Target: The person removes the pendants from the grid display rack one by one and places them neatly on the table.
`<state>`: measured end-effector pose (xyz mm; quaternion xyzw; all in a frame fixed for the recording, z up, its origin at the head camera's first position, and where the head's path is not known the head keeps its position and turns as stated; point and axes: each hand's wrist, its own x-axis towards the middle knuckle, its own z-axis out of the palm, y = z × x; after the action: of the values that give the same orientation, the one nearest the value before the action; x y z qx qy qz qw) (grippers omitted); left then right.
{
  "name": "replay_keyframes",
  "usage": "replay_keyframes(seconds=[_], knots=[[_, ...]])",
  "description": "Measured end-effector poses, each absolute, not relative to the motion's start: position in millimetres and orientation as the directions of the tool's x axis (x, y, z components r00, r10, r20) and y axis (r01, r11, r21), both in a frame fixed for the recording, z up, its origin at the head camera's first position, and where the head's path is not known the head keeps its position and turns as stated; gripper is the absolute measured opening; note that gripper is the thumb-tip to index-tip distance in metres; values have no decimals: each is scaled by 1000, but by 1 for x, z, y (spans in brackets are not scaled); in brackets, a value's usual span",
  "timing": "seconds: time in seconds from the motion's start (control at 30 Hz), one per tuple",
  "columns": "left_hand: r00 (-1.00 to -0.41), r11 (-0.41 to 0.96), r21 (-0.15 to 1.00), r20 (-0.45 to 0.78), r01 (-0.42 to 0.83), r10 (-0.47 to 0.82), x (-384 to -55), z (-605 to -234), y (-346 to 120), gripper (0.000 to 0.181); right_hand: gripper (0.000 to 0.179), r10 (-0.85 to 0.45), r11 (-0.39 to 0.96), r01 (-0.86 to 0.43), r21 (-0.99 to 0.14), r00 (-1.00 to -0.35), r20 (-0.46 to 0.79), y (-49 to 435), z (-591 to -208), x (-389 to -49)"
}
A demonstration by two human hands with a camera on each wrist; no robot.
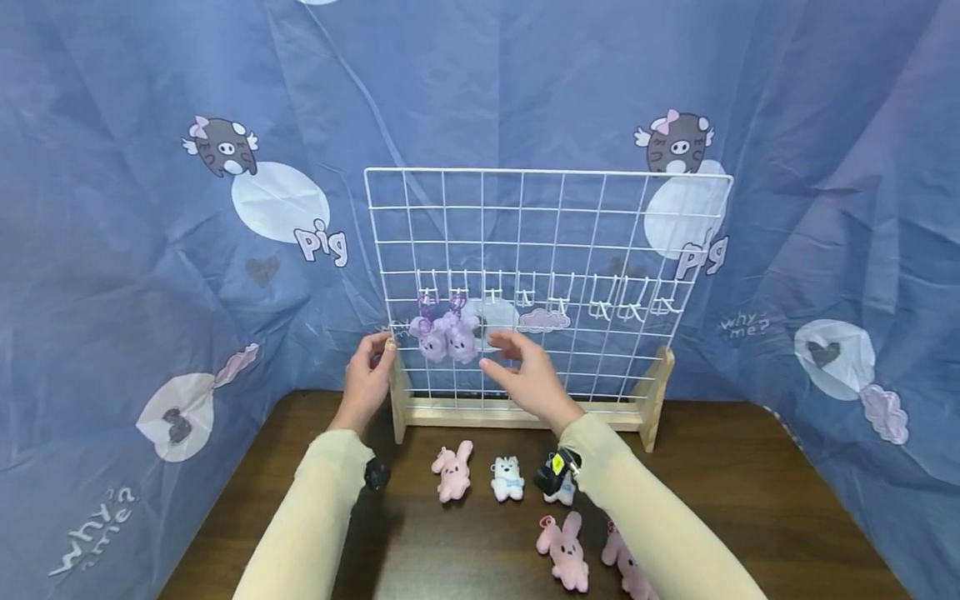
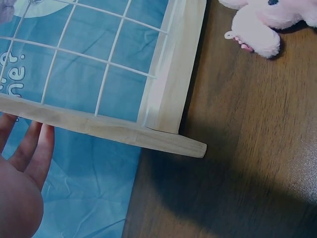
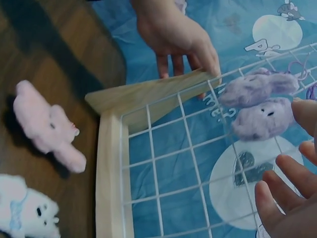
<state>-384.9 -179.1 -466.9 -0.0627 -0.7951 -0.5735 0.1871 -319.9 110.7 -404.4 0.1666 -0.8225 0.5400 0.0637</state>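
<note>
A white wire grid rack (image 1: pixel 547 172) stands upright on wooden feet. My left hand (image 1: pixel 366 379) is at its left edge, holding the top of the wooden side support (image 3: pixel 148 93) with the thumb in front and fingers behind. Two fluffy purple plush keychains (image 1: pixel 431 343) (image 1: pixel 461 342) hang side by side from hooks at the grid's left. Beside the right-hand plush is my right hand (image 1: pixel 532 375), its fingers loosely spread and holding nothing. In the right wrist view, its thumb is right at the nearer purple plush (image 3: pixel 265 119).
Several white hooks (image 1: pixel 600 308) run along the grid to the right. On the brown table (image 1: pixel 720 492) lie pink rabbit plushes (image 1: pixel 453 473) and white plushes (image 1: pixel 507 479), some partly covered by the right arm. Blue printed fabric (image 1: pixel 450 83) hangs behind.
</note>
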Motion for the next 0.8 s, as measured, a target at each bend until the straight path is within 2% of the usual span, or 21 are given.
replay_keyframes(seconds=[0.2,0.53,0.8], knots=[[-920,349,881,376,319,-109,-383,-466,-181,33,57,-190,300,-361,-883,-930,315,96,-394,-326],[-925,357,880,368,313,-97,-386,-467,-179,35,58,-168,326,-356,-876,-934,316,80,-382,-334],[-921,353,881,373,315,-110,-385,-466,-180,33,53,-183,297,-350,-888,-934,307,71,-383,-345]])
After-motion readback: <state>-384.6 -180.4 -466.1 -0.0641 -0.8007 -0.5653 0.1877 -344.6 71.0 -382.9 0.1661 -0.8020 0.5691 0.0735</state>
